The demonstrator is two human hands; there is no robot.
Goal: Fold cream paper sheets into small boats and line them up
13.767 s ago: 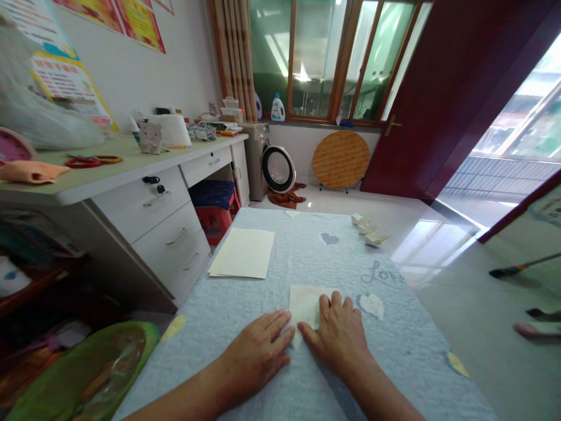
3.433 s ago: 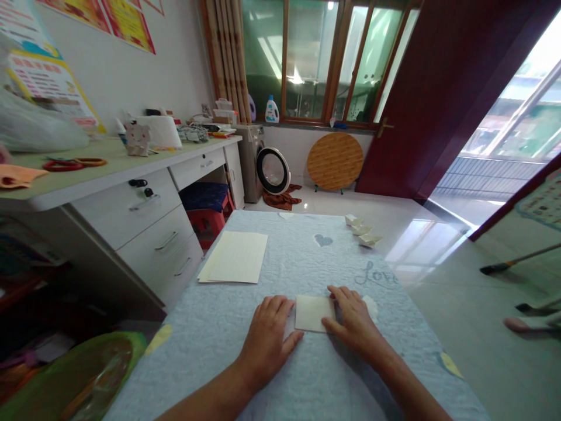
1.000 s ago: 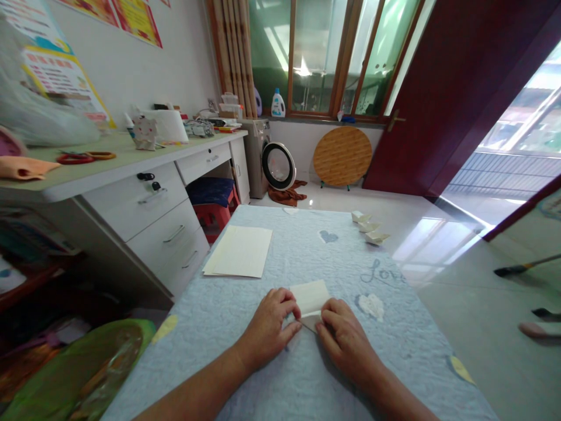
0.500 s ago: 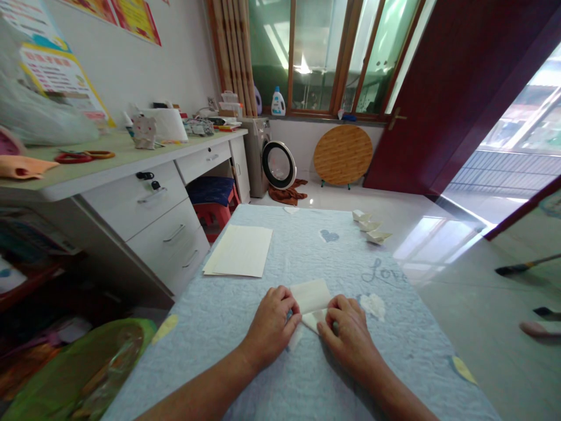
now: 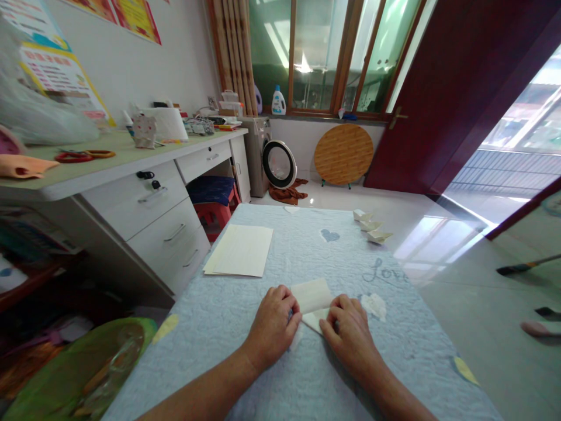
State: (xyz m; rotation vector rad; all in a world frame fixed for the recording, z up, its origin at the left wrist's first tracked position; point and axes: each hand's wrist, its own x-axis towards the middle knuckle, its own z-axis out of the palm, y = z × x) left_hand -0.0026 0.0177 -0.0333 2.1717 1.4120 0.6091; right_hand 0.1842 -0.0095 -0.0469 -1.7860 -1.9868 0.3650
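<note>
A partly folded piece of cream paper (image 5: 312, 294) lies on the cloth-covered table (image 5: 302, 245), between my two hands. My left hand (image 5: 274, 318) pinches its left end with curled fingers. At the right end, my right hand (image 5: 348, 324) grips the folded lower part, thumb and fingers together on the edge. Both palms face down, and the fingertips partly hide the paper's ends. Beyond my left hand rests a stack of cream sheets (image 5: 241, 250). Several small folded paper boats (image 5: 377, 236) stand in a row at the table's far right corner.
Left of the table is a white desk (image 5: 153, 202) with scissors (image 5: 79, 156) on top. A green bin (image 5: 83, 368) stands at the lower left. Behind the table are a red stool (image 5: 213, 204) and a washing machine (image 5: 258, 155) with its door open.
My right hand has shifted very slightly to the right along the paper. My left hand and the paper look almost the same.
</note>
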